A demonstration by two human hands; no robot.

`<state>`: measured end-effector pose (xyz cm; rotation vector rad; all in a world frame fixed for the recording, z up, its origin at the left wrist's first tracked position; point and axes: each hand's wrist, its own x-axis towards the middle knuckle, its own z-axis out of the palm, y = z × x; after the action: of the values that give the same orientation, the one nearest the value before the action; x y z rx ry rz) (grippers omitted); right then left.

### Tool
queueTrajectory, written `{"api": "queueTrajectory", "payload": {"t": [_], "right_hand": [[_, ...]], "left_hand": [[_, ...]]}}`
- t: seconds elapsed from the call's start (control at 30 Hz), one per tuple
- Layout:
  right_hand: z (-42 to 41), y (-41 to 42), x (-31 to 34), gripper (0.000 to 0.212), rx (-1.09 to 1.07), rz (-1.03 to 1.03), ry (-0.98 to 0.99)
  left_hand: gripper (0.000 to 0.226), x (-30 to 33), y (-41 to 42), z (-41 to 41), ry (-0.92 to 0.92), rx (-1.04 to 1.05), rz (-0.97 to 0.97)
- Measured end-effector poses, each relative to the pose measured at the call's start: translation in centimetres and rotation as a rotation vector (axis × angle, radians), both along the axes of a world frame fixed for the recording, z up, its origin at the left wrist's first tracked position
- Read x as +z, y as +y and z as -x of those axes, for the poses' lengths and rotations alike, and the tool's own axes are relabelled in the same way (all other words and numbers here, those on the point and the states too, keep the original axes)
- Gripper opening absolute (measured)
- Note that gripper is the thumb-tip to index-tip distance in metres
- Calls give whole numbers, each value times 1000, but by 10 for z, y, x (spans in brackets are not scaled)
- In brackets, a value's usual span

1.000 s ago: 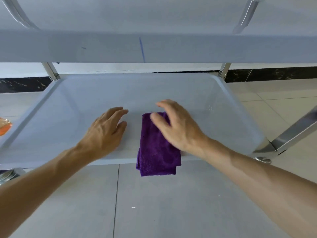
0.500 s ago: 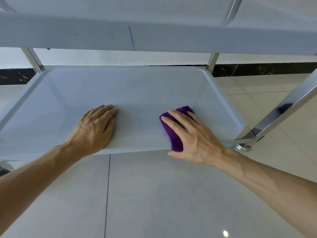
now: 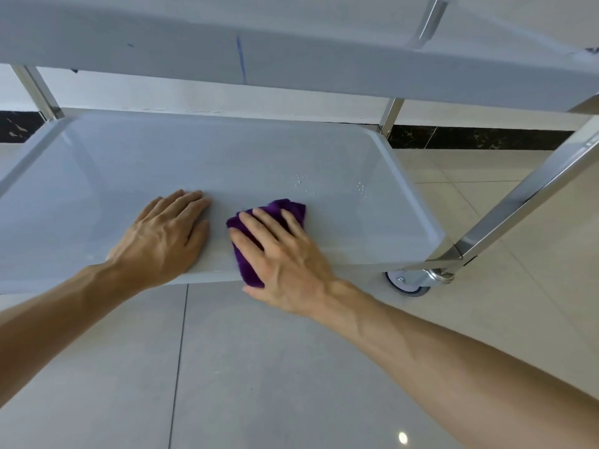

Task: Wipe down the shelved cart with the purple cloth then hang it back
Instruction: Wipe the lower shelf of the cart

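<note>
The right hand [image 3: 285, 257] hides most of the purple cloth [image 3: 278, 210], pressing it flat-fingered onto the cart's lower shelf [image 3: 162, 163]; the left hand [image 3: 162, 238] rests open just beside it.

Most of the purple cloth [image 3: 285, 209] sits hidden under our right hand [image 3: 285, 257], so we can't tell its fold. The upper shelf [image 3: 291, 56] runs off the frame, and the caster [image 3: 409, 283] is half tucked under the lower shelf [image 3: 227, 163].

No readable text, label or number shows anywhere.
</note>
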<state>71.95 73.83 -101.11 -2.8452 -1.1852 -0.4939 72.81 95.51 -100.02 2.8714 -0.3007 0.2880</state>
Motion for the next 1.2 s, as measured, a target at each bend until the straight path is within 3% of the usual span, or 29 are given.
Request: {"api": "queueTrajectory", "payload": {"t": [0.13,0.3,0.4,0.63,0.87,0.93,1.07,1.2], "right_hand": [[-4,-50,4,71,16,-47,-18],[-8,-158,7,82,-147,-28,1],[-3,-194,7,80,-226,-26,-15],[-1,-170,6,82,-263,-49,31],[-9,-168,11,85,-124,70,135],[-11,-186,20,78,-106,12,271],[-18,-207,43,40,-262,-355,576],[-41,-202,41,27,-539,-476,531]], "left_hand": [[59,2,2,0,-5,-30,23],[60,8,-3,-4,-5,-22,40],[39,16,-15,-17,2,30,56],[49,8,-85,-43,53,-9,140],[54,-7,-86,-39,-37,-83,41],[53,-7,-87,-37,-50,-79,39],[45,-7,-91,-34,-23,-58,47],[51,-5,-94,-27,-15,-46,57]]}}
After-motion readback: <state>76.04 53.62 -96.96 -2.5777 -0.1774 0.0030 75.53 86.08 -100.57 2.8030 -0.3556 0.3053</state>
